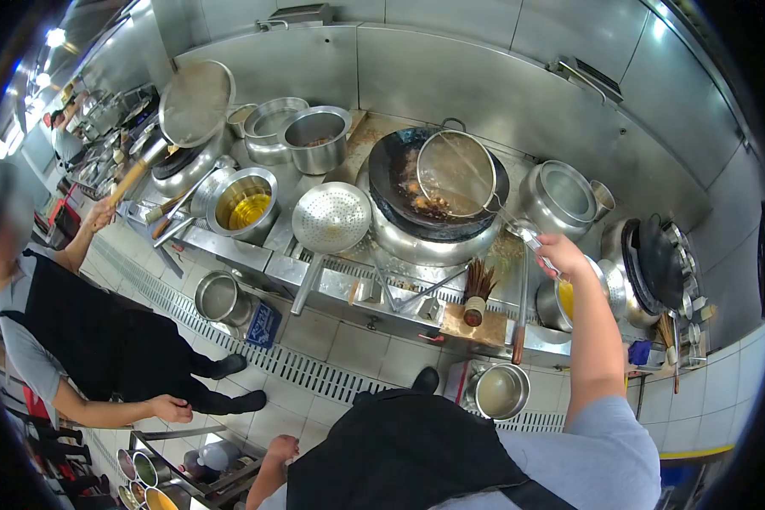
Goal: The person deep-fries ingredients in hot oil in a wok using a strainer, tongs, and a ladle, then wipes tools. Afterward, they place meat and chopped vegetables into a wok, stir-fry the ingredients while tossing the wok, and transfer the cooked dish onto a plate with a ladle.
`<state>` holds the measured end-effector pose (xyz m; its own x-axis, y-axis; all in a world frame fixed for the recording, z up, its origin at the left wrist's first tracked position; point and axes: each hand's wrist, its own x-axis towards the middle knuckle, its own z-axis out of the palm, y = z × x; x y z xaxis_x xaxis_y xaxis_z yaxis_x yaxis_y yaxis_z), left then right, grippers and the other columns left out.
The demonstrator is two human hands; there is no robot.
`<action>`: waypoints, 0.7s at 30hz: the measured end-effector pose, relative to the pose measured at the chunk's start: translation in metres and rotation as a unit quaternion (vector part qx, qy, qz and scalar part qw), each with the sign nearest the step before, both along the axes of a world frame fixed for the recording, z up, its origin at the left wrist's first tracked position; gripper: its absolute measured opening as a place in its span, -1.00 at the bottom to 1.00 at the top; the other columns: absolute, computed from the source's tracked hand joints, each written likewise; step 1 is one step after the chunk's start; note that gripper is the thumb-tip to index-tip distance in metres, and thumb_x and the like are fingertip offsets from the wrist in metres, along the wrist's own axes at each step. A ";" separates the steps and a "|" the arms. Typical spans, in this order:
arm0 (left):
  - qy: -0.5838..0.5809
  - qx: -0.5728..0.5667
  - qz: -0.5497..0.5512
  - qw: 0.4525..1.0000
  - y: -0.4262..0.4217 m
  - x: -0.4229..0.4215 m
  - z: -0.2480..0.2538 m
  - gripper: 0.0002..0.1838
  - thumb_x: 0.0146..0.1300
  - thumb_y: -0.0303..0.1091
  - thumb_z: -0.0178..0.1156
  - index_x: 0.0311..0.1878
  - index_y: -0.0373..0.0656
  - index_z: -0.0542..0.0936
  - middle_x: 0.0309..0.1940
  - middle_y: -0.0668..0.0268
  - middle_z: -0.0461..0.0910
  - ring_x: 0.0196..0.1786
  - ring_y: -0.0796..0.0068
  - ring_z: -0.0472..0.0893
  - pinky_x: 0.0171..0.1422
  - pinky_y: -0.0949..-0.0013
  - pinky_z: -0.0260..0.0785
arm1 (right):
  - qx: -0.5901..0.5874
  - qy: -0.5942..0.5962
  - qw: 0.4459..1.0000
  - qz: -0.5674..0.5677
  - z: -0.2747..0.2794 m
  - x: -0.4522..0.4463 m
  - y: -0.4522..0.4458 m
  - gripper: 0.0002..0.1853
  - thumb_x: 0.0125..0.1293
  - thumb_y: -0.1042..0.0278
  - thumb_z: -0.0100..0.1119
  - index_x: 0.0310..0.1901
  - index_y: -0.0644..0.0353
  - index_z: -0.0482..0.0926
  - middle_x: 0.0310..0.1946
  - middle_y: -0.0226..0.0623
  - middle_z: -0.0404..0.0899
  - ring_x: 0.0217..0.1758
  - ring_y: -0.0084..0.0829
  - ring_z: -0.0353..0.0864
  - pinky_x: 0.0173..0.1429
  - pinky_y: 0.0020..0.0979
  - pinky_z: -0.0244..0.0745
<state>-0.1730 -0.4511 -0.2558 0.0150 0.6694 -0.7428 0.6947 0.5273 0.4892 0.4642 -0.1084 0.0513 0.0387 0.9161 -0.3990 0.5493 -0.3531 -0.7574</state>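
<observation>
My right hand (560, 255) is wrapped round the handle of a round mesh strainer (456, 173). The strainer is over a large black wok (391, 183), overlapping its right half. Browned pieces of food (433, 204) show in the wok, partly through the mesh; I cannot tell whether any lie in the strainer. My left hand (284, 448) hangs low by my apron with curled fingers, away from the stove, and what it may hold is hidden. A perforated skimmer (331, 218) rests left of the wok.
A pot of yellow oil (248, 208) and a steel pot (316, 136) stand left of the wok. A bamboo brush (478, 293) is at the front edge. On the left, a co-worker (85, 331) holds another large strainer (197, 104). A metal pot (500, 392) sits near the floor.
</observation>
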 end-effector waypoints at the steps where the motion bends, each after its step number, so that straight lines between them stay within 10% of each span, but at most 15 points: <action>1: 0.001 0.000 0.001 1.000 0.000 0.007 0.011 -0.68 0.24 -0.18 0.05 -0.37 -0.30 0.57 -0.54 0.21 0.63 -0.49 0.42 0.65 -0.42 0.35 0.45 | 0.000 0.001 1.000 0.001 -0.002 0.000 0.000 -0.95 0.15 0.51 -0.02 -0.44 0.23 0.42 -0.70 -0.36 0.39 -0.82 -0.56 0.28 -0.76 -0.45 0.16; 3: 0.000 -0.017 0.142 0.990 -0.002 0.024 0.036 -0.71 0.19 -0.18 0.10 -0.31 -0.25 0.58 -0.42 0.16 0.66 -0.34 0.29 0.68 -0.31 0.23 0.48 | 0.011 0.029 0.999 -0.010 0.000 -0.006 -0.006 -0.89 0.14 0.48 -0.01 -0.52 0.20 0.41 -0.76 -0.39 0.35 -0.82 -0.57 0.27 -0.75 -0.45 0.17; 6: -0.050 0.176 -0.207 0.961 -0.044 -0.040 -0.076 -0.73 0.11 -0.18 0.16 -0.25 -0.17 0.59 -0.29 0.14 0.65 -0.16 0.12 0.64 -0.15 0.09 0.47 | 0.037 0.010 0.999 -0.005 0.004 -0.009 -0.007 -0.88 0.13 0.46 -0.02 -0.55 0.19 0.41 -0.78 -0.43 0.32 -0.83 -0.57 0.26 -0.75 -0.46 0.14; 9: -0.048 0.171 -0.256 0.950 -0.043 -0.041 -0.064 -0.71 0.05 -0.14 0.20 -0.23 -0.11 0.59 -0.22 0.13 0.63 -0.06 0.01 0.57 -0.05 0.01 0.43 | 0.018 -0.033 0.999 0.007 0.003 0.026 0.001 -0.91 0.17 0.46 0.00 -0.45 0.23 0.46 -0.70 -0.39 0.39 -0.81 -0.58 0.26 -0.73 -0.47 0.12; 13: 0.012 0.003 -0.113 0.994 -0.033 -0.019 -0.019 -0.71 0.05 -0.12 0.21 -0.28 -0.13 0.57 -0.30 0.12 0.62 -0.10 0.03 0.59 -0.06 0.03 0.44 | 0.044 -0.075 0.996 0.012 0.003 0.041 0.007 -0.89 0.15 0.47 0.00 -0.51 0.24 0.44 -0.74 -0.40 0.35 -0.82 -0.57 0.26 -0.73 -0.42 0.13; 15: 0.046 0.167 -0.323 0.930 -0.035 -0.026 -0.026 -0.76 0.08 -0.17 0.19 -0.30 -0.12 0.56 -0.31 0.10 0.61 -0.12 0.02 0.59 -0.08 0.04 0.45 | 0.045 -0.057 0.997 0.003 0.001 0.041 0.010 -0.89 0.14 0.47 0.00 -0.51 0.24 0.43 -0.75 -0.40 0.35 -0.81 -0.56 0.27 -0.73 -0.42 0.13; 21: 0.070 0.096 -0.264 0.957 -0.019 -0.012 -0.016 -0.81 0.13 -0.28 0.17 -0.28 -0.19 0.54 -0.41 0.16 0.61 -0.39 0.31 0.63 -0.33 0.24 0.49 | -0.003 0.028 1.000 -0.014 0.013 0.029 0.006 -0.93 0.18 0.47 0.01 -0.43 0.23 0.44 -0.70 -0.37 0.39 -0.81 -0.57 0.25 -0.75 -0.43 0.11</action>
